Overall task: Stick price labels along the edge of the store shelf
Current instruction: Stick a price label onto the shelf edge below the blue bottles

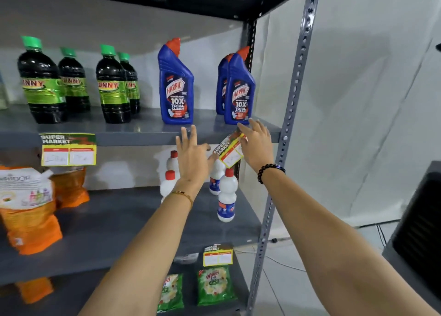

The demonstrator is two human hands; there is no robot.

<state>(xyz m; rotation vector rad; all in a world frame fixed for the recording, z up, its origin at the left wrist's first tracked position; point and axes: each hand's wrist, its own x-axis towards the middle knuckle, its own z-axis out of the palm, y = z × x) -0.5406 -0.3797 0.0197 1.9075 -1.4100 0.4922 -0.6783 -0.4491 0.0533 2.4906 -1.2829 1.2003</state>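
A yellow and green "Super Market" price label [229, 150] is tilted in front of the upper shelf's grey front edge [133, 139], below the right blue Harpic bottles [239, 93]. My right hand [256, 143] holds its right side, fingers spread toward the edge. My left hand [192, 153] touches the label's lower left corner with thumb and fingertip, other fingers raised. One label [68, 149] is stuck on the same edge at the left. Another label [217, 255] sits on the lower shelf's edge.
Dark green-capped bottles [43, 81] and a blue Harpic bottle [176, 84] stand on the upper shelf. White red-capped bottles [226, 196] and orange pouches [28, 210] fill the middle shelf; green packets [216, 287] lie below. A perforated metal upright [290, 115] bounds the right side.
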